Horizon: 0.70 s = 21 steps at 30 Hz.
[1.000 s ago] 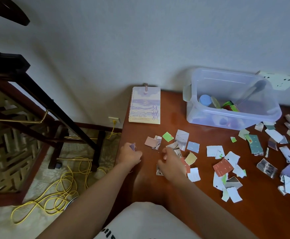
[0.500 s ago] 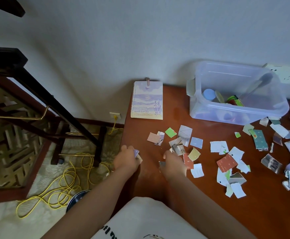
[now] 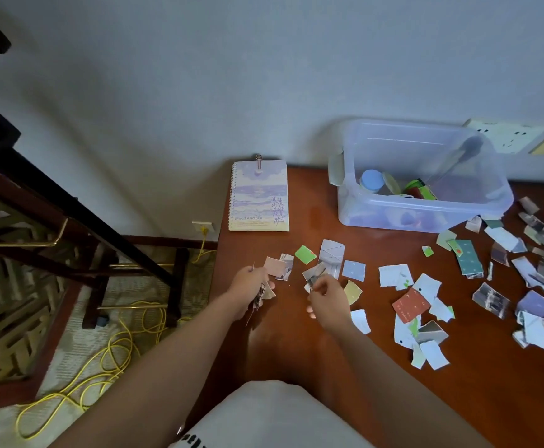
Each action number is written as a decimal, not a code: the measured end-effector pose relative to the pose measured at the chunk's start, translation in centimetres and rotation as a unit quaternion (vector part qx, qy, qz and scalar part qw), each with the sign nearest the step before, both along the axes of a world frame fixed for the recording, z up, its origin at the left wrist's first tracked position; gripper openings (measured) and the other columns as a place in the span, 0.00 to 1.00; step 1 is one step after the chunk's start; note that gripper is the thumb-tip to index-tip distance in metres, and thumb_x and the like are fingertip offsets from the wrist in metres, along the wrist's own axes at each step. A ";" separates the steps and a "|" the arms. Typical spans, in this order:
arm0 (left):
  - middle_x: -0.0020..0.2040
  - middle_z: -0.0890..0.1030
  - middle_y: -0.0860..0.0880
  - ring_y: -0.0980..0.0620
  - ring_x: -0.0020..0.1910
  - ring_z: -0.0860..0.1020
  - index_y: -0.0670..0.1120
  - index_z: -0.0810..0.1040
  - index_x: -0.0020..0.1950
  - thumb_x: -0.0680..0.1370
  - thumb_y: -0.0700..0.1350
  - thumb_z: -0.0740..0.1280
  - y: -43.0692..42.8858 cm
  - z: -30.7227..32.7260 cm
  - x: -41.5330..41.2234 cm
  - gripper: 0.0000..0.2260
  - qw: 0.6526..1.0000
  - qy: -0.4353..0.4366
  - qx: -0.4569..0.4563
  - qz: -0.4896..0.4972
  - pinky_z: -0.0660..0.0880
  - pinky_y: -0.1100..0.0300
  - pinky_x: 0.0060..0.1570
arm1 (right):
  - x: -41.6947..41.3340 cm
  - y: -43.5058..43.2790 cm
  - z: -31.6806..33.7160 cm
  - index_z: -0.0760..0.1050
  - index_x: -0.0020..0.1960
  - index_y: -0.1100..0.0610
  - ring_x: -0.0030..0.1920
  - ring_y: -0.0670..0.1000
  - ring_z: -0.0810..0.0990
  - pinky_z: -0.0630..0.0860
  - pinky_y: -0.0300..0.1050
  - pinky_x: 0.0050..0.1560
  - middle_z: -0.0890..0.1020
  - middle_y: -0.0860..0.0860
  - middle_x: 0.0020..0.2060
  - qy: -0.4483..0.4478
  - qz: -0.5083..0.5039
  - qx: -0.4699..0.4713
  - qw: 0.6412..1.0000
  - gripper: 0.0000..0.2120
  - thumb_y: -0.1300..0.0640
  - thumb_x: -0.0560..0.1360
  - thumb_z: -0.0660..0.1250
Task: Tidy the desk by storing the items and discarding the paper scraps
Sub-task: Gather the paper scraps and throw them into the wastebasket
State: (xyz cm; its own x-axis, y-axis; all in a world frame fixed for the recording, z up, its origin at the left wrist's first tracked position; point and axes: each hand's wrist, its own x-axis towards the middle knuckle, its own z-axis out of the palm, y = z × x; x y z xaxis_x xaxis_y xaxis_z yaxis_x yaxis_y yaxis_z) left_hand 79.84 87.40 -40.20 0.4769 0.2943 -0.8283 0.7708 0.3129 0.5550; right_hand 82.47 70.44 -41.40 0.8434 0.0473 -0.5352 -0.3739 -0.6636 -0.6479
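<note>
Many torn paper scraps [image 3: 406, 302] lie scattered over the brown wooden desk [image 3: 296, 334], thickest at the right. My left hand [image 3: 248, 287] is closed around a small bunch of collected scraps near the desk's left edge. My right hand [image 3: 325, 294] pinches a greyish scrap [image 3: 314, 273] at the left end of the spread. A pink scrap [image 3: 274, 266] and a green scrap [image 3: 305, 253] lie just beyond my hands. A spiral notebook [image 3: 259, 195] rests at the back left corner of the desk.
A clear plastic bin [image 3: 426, 215] holding a blue-lidded jar, tongs and small items stands at the back against the wall. Left of the desk are dark wooden furniture legs [image 3: 135, 253] and a yellow cable [image 3: 102, 360] on the floor. Wall sockets [image 3: 506, 137] sit behind the bin.
Both hands moved slightly forward to the scraps. My right hand has lifted a greyish scrap; my left hand still clutches its bunch. The camera tilted down a little.
</note>
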 end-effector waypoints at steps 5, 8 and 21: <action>0.38 0.78 0.43 0.48 0.32 0.80 0.42 0.68 0.57 0.78 0.35 0.55 -0.6 0.7 1.9 0.09 0.999 -0.009 -0.041 0.014 0.73 0.61 0.27 | 2.3 -1.0 0.4 0.71 0.55 0.48 0.43 0.49 0.80 0.80 0.48 0.40 0.79 0.47 0.49 -0.036 -0.009 -0.046 0.998 0.07 0.50 0.77 0.64; 0.40 0.75 0.45 0.51 0.31 0.73 0.44 0.70 0.60 0.80 0.41 0.54 -0.9 0.0 2.9 0.11 0.996 0.002 0.061 -0.061 0.68 0.61 0.27 | 3.1 -1.4 0.0 0.70 0.63 0.49 0.50 0.51 0.80 0.81 0.48 0.43 0.74 0.49 0.58 -0.031 0.040 -0.136 0.989 0.20 0.44 0.74 0.67; 0.60 0.66 0.49 0.47 0.46 0.79 0.56 0.66 0.67 0.78 0.50 0.65 0.4 -2.3 4.4 0.18 0.804 -0.074 0.383 -0.449 0.73 0.59 0.41 | 3.6 0.5 -1.0 0.71 0.55 0.46 0.48 0.48 0.80 0.70 0.38 0.35 0.82 0.45 0.48 -0.043 0.143 -0.229 0.962 0.12 0.47 0.73 0.68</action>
